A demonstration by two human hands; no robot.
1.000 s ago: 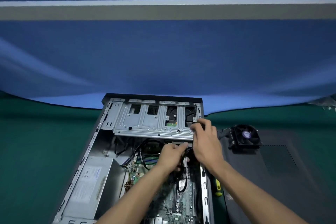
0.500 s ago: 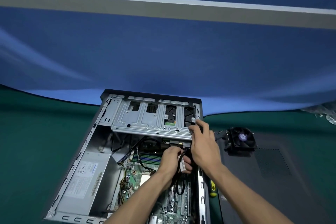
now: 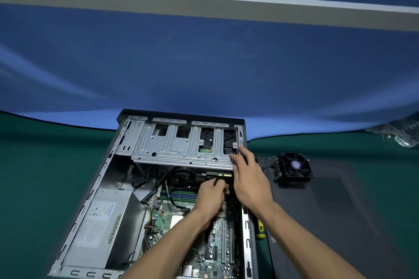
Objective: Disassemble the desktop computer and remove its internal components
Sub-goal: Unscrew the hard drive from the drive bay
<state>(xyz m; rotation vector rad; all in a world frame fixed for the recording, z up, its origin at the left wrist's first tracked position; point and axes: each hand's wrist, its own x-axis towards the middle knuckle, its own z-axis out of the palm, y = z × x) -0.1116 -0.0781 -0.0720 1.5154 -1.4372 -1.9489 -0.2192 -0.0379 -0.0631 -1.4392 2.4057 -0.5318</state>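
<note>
Computer case: left hand grips cable (black), right hand fingers spread on drive cage.

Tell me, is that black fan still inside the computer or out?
Out. The black fan sits on the dark panel right of the open case, clear of both hands.

two bare forearms in frame, no sleeves visible up to the bottom edge. left hand and right hand both ungloved. no watch, rings or wristbands on the parts that show. nails short where visible. nothing else of the person is in view.
</note>
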